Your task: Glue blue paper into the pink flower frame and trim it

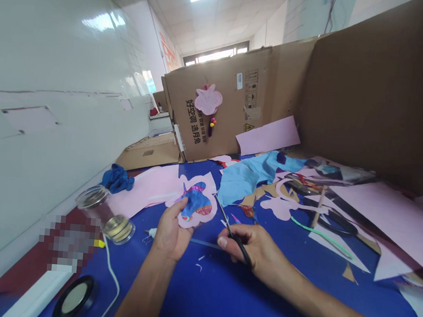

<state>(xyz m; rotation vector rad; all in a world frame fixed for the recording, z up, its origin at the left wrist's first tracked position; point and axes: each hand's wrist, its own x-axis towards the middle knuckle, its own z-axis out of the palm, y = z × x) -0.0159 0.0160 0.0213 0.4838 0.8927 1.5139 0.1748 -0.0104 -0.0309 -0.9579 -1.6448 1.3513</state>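
Cardboard box [226, 115] at 12 o'clock: black Chinese print [196, 118] on the left of its front face, characters turned sideways in two lines. Reads roughly 好空调 选月兔, last characters less sure. Same face, up toward 1 o'clock: white sticker label [239, 80], print too small to read. Right of it, stacked black handling symbols [250, 88], pictograms only. Below those, yellow-black warning triangle [249, 127]. White wall at 11 o'clock: orange lettering [170, 53], steeply skewed, unreadable.
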